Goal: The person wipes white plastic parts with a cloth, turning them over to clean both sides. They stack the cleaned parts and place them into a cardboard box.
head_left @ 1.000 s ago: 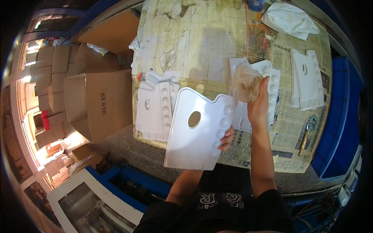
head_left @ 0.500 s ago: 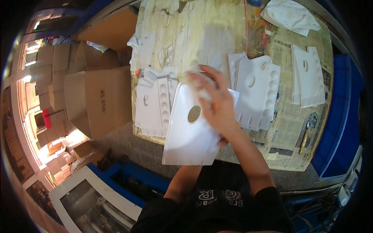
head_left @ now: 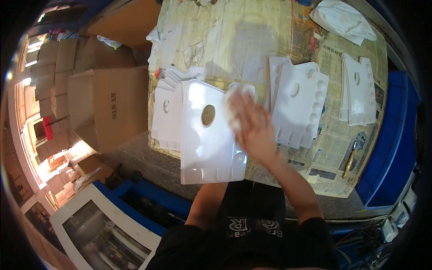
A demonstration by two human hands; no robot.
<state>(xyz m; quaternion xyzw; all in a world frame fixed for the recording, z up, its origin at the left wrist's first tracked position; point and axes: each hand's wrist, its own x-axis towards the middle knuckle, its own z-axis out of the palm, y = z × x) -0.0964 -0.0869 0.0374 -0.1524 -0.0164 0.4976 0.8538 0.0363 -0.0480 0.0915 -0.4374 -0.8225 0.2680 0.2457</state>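
1. Nearest me, a glossy white palette [head_left: 198, 148] is held up in front of the table's near edge: hard, plastic-looking, oval thumb hole, round wells, boxy bottom slots. The left hand is hidden behind it; I cannot tell its grip.
2. My right hand [head_left: 255, 123], blurred, grasps a soft, pale cloth [head_left: 235, 105] against its well side. I judge this wiping to be partway done.
3. Beyond, palettes lie in a left stack [head_left: 166, 128], a right stack [head_left: 292, 114] and a far-right stack [head_left: 361, 96]; which are wiped or left, I cannot tell.
4. Farthest, crumpled white fabric [head_left: 344, 20] rests on the paper-covered table [head_left: 211, 40].
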